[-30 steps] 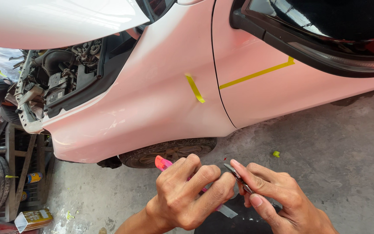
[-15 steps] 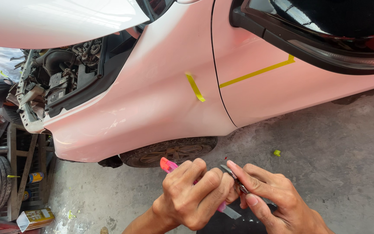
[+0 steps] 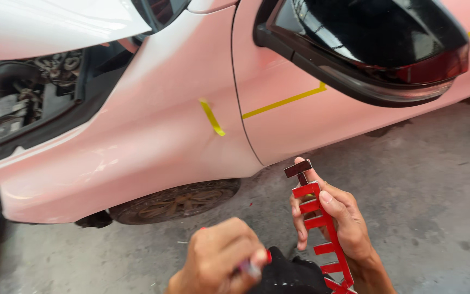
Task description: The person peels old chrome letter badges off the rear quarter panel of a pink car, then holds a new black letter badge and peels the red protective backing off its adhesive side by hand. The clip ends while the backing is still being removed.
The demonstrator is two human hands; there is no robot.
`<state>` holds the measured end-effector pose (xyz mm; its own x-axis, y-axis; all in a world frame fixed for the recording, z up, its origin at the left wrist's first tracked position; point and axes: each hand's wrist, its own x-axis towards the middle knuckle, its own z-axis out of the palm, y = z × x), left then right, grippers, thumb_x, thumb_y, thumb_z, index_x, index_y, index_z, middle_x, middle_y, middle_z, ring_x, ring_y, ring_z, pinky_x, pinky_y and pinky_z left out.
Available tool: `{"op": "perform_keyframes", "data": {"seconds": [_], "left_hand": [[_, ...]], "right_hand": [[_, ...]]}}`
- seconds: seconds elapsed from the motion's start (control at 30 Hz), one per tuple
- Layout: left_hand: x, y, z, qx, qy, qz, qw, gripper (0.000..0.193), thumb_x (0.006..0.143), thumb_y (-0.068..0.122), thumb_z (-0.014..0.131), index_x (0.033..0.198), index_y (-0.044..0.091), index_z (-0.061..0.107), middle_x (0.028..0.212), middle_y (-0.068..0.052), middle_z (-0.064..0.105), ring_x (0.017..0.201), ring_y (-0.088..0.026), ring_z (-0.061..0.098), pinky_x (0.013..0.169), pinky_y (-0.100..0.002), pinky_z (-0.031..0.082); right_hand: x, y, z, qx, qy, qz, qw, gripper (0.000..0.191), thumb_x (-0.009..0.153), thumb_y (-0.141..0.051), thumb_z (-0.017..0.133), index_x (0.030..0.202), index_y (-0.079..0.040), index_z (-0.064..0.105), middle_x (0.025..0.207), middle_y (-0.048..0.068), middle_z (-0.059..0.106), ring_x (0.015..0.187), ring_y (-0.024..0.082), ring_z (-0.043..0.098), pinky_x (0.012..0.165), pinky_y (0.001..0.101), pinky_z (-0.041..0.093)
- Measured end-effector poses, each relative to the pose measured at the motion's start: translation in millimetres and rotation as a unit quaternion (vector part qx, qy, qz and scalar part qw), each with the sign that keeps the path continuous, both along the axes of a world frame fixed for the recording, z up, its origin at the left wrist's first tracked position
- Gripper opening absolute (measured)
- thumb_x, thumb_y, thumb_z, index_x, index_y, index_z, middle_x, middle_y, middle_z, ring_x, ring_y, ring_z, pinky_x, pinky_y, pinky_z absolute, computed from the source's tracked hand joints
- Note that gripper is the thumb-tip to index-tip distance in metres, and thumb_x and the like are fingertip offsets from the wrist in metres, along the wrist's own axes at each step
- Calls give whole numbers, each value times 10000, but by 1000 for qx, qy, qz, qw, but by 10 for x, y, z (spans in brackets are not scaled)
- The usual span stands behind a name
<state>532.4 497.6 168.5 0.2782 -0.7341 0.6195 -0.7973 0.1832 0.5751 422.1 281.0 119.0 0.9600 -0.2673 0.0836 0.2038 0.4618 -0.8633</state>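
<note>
Head view, lower right of frame: the right hand (image 3: 335, 220) grasps a red toothed plastic strip (image 3: 325, 239) upright, its dark end tab uppermost. Lower centre, the left hand (image 3: 218, 261) is clenched around a small red-tipped tool (image 3: 254, 267), below the pink car fender (image 3: 153, 136) with its short yellow tape strip (image 3: 211, 117).

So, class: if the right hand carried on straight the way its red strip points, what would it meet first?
The right hand aims its red strip up toward the pink car; probably the door panel near the yellow tape line, though depth is unclear.
</note>
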Motion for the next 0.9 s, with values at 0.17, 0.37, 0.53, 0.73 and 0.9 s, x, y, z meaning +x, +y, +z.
{"op": "perform_keyframes", "data": {"seconds": [0.17, 0.37, 0.53, 0.73, 0.9], "left_hand": [[33, -28, -91, 128, 162, 56, 977, 327, 873, 64, 779, 1112, 59, 556, 908, -56, 627, 738, -214, 683, 665, -308, 549], [8, -16, -51, 50, 146, 28, 988, 277, 920, -4, 589, 1191, 51, 579, 930, -131, 579, 770, -230, 610, 682, -321, 513], [-77, -54, -96, 77, 320, -18, 944, 242, 1044, 57, 494, 1282, 12, 499, 911, -87, 680, 735, -187, 655, 697, -308, 529], [-220, -140, -125, 2, 303, 2, 953, 81, 1051, 26, 571, 1124, -6, 583, 935, -126, 712, 807, -186, 725, 723, -306, 580], [-307, -218, -31, -70, 256, 40, 963, 160, 976, -45, 637, 1114, -46, 719, 921, -133, 715, 762, -157, 757, 639, -276, 626]], "right_hand": [[-70, -25, -58, 97, -47, 43, 993, 786, 1034, -330, 476, 1624, 90, 171, 887, 201, 573, 564, 235, 634, 444, 373, 610], [-61, 52, -139, 140, -97, 66, 983, 719, 1066, -283, 441, 1608, 115, 186, 885, 224, 567, 566, 264, 649, 453, 399, 620], [-94, 91, -170, 135, -93, 67, 984, 687, 1060, -272, 418, 1622, 45, 183, 876, 237, 573, 560, 282, 646, 460, 411, 622], [-155, 231, -226, 102, -123, -13, 987, 681, 1066, -270, 423, 1636, 37, 211, 891, 237, 571, 598, 278, 641, 462, 406, 617], [-238, 323, -302, 101, -155, -52, 981, 641, 1071, -265, 460, 1640, -30, 278, 916, 248, 581, 625, 286, 647, 462, 397, 612]]}}
